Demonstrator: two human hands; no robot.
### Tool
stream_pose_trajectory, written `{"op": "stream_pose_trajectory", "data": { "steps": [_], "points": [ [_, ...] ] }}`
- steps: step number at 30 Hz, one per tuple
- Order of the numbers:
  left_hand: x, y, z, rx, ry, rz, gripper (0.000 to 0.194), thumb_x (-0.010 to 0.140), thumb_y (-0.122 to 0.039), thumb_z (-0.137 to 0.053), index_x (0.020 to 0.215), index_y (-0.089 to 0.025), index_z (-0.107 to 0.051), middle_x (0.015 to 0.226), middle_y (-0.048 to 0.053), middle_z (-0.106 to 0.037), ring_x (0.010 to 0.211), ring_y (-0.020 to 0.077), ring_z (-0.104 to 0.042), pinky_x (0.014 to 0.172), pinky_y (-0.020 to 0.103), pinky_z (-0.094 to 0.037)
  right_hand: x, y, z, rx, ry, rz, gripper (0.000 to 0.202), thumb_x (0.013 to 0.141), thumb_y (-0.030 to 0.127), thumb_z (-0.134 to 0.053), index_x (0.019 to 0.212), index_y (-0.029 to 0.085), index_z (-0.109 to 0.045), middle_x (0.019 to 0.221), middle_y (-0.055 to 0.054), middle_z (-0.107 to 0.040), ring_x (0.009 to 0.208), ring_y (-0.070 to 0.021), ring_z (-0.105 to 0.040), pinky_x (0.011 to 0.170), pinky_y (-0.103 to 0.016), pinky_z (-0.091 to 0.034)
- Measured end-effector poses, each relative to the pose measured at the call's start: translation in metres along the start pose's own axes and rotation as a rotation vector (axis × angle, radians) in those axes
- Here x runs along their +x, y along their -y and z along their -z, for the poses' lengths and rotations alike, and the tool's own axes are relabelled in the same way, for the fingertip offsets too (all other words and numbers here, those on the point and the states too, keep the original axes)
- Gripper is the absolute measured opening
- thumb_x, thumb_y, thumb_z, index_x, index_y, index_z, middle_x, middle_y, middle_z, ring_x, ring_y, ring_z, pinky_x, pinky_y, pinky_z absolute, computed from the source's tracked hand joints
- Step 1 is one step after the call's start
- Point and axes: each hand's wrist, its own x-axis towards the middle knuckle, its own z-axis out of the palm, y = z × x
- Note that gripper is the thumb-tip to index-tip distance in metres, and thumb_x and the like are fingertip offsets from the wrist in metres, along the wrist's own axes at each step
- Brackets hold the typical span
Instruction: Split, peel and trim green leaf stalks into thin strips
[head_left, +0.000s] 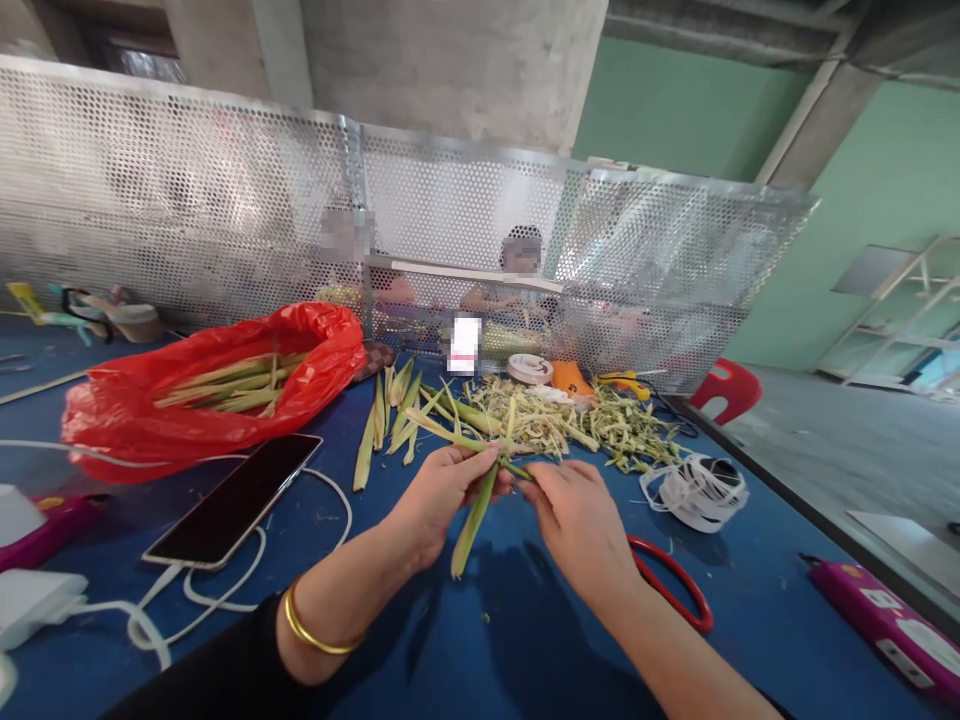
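Observation:
Green leaf strips (474,520) cross one another between my two hands, above the blue table (480,640). My left hand (444,497) pinches them near the crossing, thumb on top. The fingers of my right hand (576,515) close on the strip pointing right. One wide strip hangs down below my left fingers, and a long pale one reaches up and to the left. Behind my hands lies a heap of shredded leaf pieces (525,412), with longer loose leaves (367,440) to its left.
A red plastic bag (300,410) of leaves and a phone (236,500) with white cables are at left. White ribbon (705,495), red-handled scissors (694,590) and a purple power strip (885,620) are at right. People sit behind the perforated screen (457,190).

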Motion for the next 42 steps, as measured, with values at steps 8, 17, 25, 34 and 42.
{"op": "stream_pose_trajectory", "data": {
  "steps": [8, 17, 25, 34, 42],
  "points": [
    [0.0, 0.007, -0.002, 0.174, 0.0, -0.01, 0.024, 0.072, -0.035, -0.069, 0.07, -0.012, -0.061, 0.062, 0.001, -0.061, 0.053, 0.0092, -0.056, 0.047, 0.02, -0.042, -0.008, 0.01, -0.009, -0.133, 0.085, 0.001, 0.02, 0.089, 0.015, -0.039, 0.076, 0.019, -0.053, 0.067, -0.002, -0.058, 0.054, -0.0139, -0.049, 0.052, -0.028, -0.021],
    [0.004, 0.005, 0.004, 0.173, -0.009, -0.014, 0.025, 0.07, -0.026, -0.07, 0.09, -0.013, -0.066, 0.07, 0.003, -0.065, 0.044, 0.0043, -0.047, 0.035, 0.015, -0.026, -0.01, 0.017, -0.001, 0.036, 0.179, -0.032, 0.023, 0.089, 0.015, -0.039, 0.073, 0.018, -0.056, 0.066, -0.003, -0.059, 0.054, -0.0135, -0.048, 0.052, -0.029, -0.02],
    [-0.002, 0.001, 0.001, 0.144, 0.121, 0.112, 0.029, 0.067, -0.024, -0.072, 0.095, -0.016, -0.066, 0.066, -0.001, -0.064, 0.042, 0.0032, -0.044, 0.036, 0.015, -0.026, 0.008, -0.01, 0.001, 1.225, 0.087, -0.68, 0.029, 0.077, 0.047, -0.062, 0.078, 0.018, -0.063, 0.062, 0.003, -0.054, 0.052, -0.0099, -0.048, 0.053, -0.024, -0.037],
    [-0.004, 0.01, -0.002, 0.254, 0.297, 0.048, 0.03, 0.068, -0.028, -0.071, 0.094, -0.018, -0.061, 0.066, -0.003, -0.062, 0.042, 0.0056, -0.051, 0.043, 0.018, -0.039, 0.005, -0.006, -0.012, 1.416, -0.011, -0.771, 0.031, 0.074, 0.045, -0.065, 0.07, 0.014, -0.065, 0.052, 0.004, -0.051, 0.044, -0.0073, -0.046, 0.044, -0.021, -0.033],
    [-0.004, 0.013, -0.004, 0.274, 0.304, 0.07, 0.026, 0.075, -0.041, -0.064, 0.073, -0.016, -0.058, 0.056, -0.003, -0.057, 0.04, 0.0065, -0.048, 0.041, 0.018, -0.039, 0.005, 0.001, -0.014, 1.376, -0.007, -0.729, 0.03, 0.075, 0.043, -0.064, 0.066, 0.014, -0.061, 0.048, 0.004, -0.049, 0.042, -0.0084, -0.045, 0.043, -0.022, -0.035]
  ]
}}
